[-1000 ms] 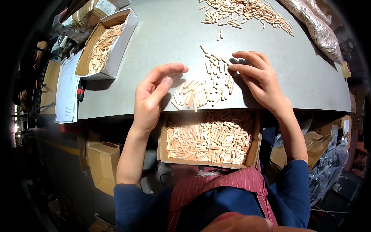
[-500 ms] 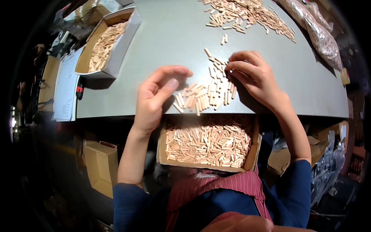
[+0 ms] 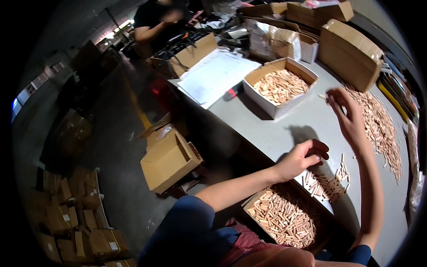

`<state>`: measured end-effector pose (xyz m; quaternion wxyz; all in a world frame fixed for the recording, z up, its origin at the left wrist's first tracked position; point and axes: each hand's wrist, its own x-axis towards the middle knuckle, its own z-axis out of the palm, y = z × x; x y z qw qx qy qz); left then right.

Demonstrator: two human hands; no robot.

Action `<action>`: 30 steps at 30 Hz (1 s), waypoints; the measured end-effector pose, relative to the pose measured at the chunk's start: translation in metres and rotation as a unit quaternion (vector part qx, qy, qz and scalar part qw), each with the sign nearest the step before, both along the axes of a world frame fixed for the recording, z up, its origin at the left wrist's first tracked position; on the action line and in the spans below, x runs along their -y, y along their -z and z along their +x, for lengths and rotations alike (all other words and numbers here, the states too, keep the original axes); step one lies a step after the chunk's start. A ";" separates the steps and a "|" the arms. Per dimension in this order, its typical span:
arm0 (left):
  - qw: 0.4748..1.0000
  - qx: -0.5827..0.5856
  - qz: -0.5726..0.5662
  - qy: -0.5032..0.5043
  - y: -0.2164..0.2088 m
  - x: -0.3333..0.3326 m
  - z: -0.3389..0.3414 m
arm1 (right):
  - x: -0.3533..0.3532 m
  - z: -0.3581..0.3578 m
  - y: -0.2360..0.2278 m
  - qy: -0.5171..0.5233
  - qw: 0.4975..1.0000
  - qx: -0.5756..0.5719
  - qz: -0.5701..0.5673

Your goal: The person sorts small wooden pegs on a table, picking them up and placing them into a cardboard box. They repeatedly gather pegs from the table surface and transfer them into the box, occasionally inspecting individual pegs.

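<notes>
My right hand is raised over the table beside the white box. Its fingertips pinch a short wooden dowel, one end of which sticks out. Lower down, my left hand hovers by the table edge with fingers curved and thumb apart; nothing shows in it. Just beyond it lies a small group of loose dowels. An open cardboard box full of dowels sits below the edge, close to my body. The white box on the table also contains many dowels.
A large heap of dowels spreads over the table's right side, by a closed carton. Papers lie at the left corner near a red-and-black object. An open carton stands left; another person is behind.
The view has swung left, bringing the floor and white box further in. My right hand has left the small group and moved toward the white box with a dowel. My left hand stays near the group.
</notes>
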<state>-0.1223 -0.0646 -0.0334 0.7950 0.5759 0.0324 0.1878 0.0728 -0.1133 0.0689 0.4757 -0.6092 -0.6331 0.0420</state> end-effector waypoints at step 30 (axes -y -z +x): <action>0.987 -0.043 0.150 -0.039 0.000 0.009 -0.002 | 0.222 0.108 0.106 0.242 0.965 -0.006 -0.100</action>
